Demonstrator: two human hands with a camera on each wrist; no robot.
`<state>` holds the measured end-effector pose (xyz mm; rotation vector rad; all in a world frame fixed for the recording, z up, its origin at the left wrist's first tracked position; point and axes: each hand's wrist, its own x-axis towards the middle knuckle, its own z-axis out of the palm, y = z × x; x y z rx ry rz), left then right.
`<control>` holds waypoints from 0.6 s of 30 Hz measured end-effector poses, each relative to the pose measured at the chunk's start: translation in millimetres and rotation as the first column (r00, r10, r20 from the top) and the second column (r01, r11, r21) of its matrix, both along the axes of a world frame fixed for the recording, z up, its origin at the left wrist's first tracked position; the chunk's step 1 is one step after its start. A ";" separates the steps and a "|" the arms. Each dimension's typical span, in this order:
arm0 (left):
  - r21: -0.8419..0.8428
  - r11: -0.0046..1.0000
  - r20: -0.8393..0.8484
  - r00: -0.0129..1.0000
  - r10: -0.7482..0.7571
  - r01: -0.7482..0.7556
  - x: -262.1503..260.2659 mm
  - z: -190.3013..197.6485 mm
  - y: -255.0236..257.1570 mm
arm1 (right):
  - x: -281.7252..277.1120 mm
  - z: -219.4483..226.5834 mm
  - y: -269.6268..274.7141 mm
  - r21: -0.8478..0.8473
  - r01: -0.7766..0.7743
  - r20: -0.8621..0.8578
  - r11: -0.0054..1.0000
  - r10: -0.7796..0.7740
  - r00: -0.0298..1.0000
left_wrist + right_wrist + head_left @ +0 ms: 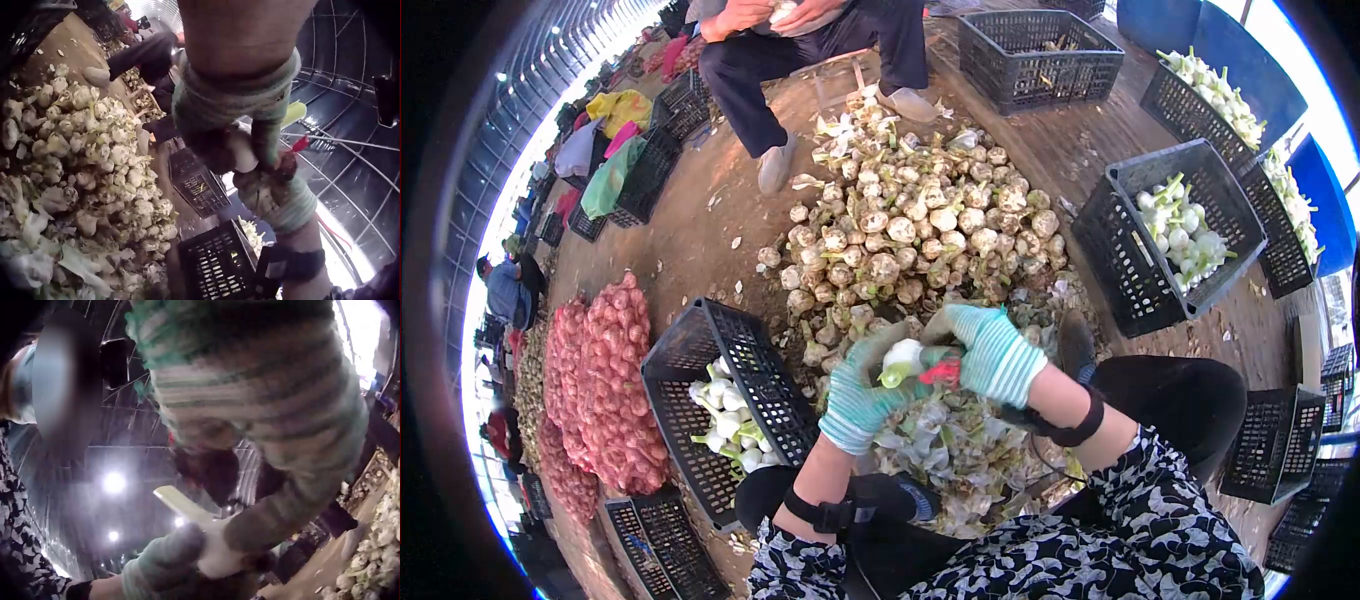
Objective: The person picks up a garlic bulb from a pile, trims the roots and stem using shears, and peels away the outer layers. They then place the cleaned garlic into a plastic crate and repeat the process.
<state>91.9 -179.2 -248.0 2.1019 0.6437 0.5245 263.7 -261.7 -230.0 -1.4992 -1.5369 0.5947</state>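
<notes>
My gloved left hand [860,392] grips a peeled white garlic bulb [903,354] with a short green stem. Close against the bulb, my gloved right hand [996,350] holds a small red-wrapped tool [941,373]; its working end is hidden. In the right wrist view, the right fingers reach the side of the bulb [217,555], and its cut stem [178,503] points up to the left. The left wrist view shows part of the bulb [242,153] between both gloves. Beyond the hands lies a heap of unpeeled garlic [920,220].
Black crates of peeled garlic stand left [745,350] and right [1135,265] of me. Loose peelings [960,450] cover the ground between my legs. Red net sacks [605,370] lie at the left. A seated person [800,60] works across the heap.
</notes>
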 end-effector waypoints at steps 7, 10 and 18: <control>-0.562 0.826 0.187 0.979 0.079 0.040 1.7 1.5 1.1 | 4.1 -45.1 6.4 -0.119 0.094 -0.439 0.988 -0.137 0.888; -0.529 0.848 0.318 0.933 0.171 0.025 6.3 -26.9 7.4 | -11.0 -40.3 4.9 -0.024 0.066 -0.499 0.998 -0.070 0.864; -0.875 0.450 0.428 0.723 0.542 0.179 0.2 7.8 7.0 | -12.2 -80.7 26.1 -0.183 -0.072 -0.980 0.981 -0.188 -0.069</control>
